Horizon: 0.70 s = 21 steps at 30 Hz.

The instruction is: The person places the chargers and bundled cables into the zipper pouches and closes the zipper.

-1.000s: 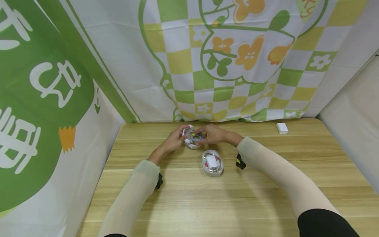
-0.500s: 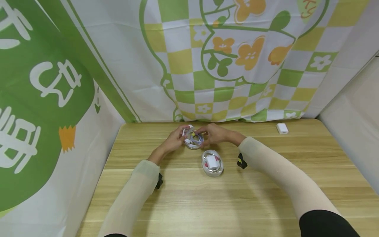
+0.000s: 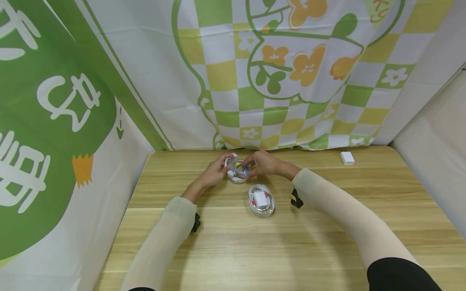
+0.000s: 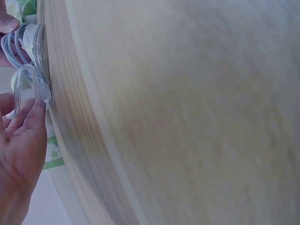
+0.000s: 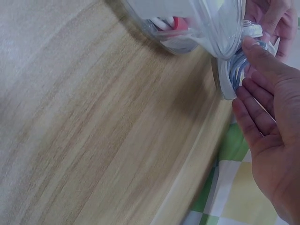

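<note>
Green-and-yellow checked cloth (image 3: 251, 127) hangs behind the wooden table (image 3: 225, 250). Near its far edge, left of centre, a looped cable (image 5: 238, 64) sits in a clear case (image 3: 238, 182) between the hands, both equally close; the round coil shows no clear long axis. The left hand (image 3: 214, 171) grips the case's left side. From the right, the right hand (image 3: 265, 162) curves thumb and fingers round the cable, forearm slanting far and left.

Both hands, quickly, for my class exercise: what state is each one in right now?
Left hand: closed, holding the clear, round plastic case by its edge.
Right hand: closed, holding the thin, pale-blue coiled cable.
</note>
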Tool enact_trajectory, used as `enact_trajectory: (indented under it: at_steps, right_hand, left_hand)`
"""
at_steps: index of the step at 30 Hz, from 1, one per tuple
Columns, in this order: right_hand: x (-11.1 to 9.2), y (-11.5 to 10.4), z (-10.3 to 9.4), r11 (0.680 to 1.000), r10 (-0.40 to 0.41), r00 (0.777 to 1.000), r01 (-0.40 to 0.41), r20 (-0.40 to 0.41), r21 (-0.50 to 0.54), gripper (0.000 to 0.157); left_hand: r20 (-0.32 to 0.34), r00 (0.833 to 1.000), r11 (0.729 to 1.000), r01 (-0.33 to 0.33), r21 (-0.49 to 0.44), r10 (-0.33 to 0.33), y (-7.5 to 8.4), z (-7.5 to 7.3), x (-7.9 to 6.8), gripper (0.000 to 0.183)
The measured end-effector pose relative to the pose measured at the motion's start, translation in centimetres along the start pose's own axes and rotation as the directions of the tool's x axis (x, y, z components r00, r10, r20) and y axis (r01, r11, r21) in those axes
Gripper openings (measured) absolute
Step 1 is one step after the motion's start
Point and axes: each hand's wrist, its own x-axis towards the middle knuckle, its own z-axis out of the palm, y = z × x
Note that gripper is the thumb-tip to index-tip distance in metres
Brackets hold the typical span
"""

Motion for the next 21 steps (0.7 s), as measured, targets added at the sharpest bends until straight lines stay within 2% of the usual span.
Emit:
enact_trajectory:
  at_steps: [5,11,21]
  right_hand:
    - [0.2,-0.3,0.2,0.997,-0.039,0.999,0.038,-0.020,-0.066,0.044]
    - [0.3,-0.9,0.3,0.989,-0.039,0.999,0.034,-0.034,-0.144,0.039]
    - [0.5,-1.0,0.5,0.982,-0.041,0.999,0.037,-0.020,-0.188,0.037]
  left_hand:
    - [0.007,1.000,1.000,-0.004,-0.008,0.004,0.0,0.0,-0.1,0.049]
    - [0.012,1.000,1.000,0.000,-0.007,0.000,-0.1,-0.1,-0.1,0.049]
    - [0.018,1.000,1.000,0.004,0.003,-0.004,-0.1,-0.1,-0.1,0.050]
